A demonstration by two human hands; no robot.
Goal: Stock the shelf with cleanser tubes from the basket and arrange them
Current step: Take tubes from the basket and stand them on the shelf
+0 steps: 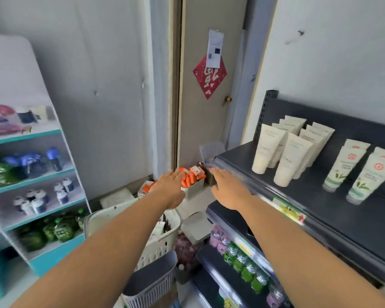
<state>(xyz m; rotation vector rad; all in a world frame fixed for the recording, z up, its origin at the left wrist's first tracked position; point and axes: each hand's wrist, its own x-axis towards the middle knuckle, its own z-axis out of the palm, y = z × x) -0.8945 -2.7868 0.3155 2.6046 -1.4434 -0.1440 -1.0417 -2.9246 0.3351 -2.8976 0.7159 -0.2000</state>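
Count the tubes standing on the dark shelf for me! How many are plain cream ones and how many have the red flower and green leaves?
Plain cream tubes: about 8; the back ones overlap, so I can't be exact.
Tubes with the red flower and green leaves: 4, in two rows of two.
Total on the dark shelf: about 12.

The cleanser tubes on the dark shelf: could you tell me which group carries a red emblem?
The right-hand group of white tubes, with red emblems and green leaves; the plain cream tubes left of them have neither.

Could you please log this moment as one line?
left hand empty, open | right hand empty, open | tubes upright on shelf
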